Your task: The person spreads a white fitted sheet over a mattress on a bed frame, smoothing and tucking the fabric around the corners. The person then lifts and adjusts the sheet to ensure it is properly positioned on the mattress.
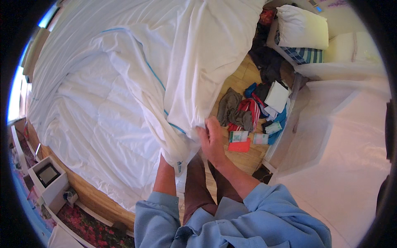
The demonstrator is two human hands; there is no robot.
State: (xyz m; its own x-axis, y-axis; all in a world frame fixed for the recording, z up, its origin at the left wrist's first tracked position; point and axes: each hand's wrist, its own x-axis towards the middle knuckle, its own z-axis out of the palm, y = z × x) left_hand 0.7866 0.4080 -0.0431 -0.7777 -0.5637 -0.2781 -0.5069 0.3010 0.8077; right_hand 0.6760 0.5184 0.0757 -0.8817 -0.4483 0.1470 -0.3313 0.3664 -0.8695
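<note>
A large white fabric cover (192,62) with blue edging spreads before me, its gathered end raised at my waist. My right hand (212,139) pinches a bunched edge of it near the end of the blue edging. My left hand is hidden under the fabric; only the forearm (165,176) shows, going up beneath a fold that bears a printed label. Whether its fingers are closed cannot be seen. A white quilted comforter (105,114) lies in creases under and to the left of the cover.
Clothes (245,108), small packets (238,136) and a red-orange flat item (239,145) lie on the wooden floor at right. A pillow (302,28) rests on striped bedding beyond. Sheer netting (297,124) stands along the right. A white box-like unit (51,179) is at lower left.
</note>
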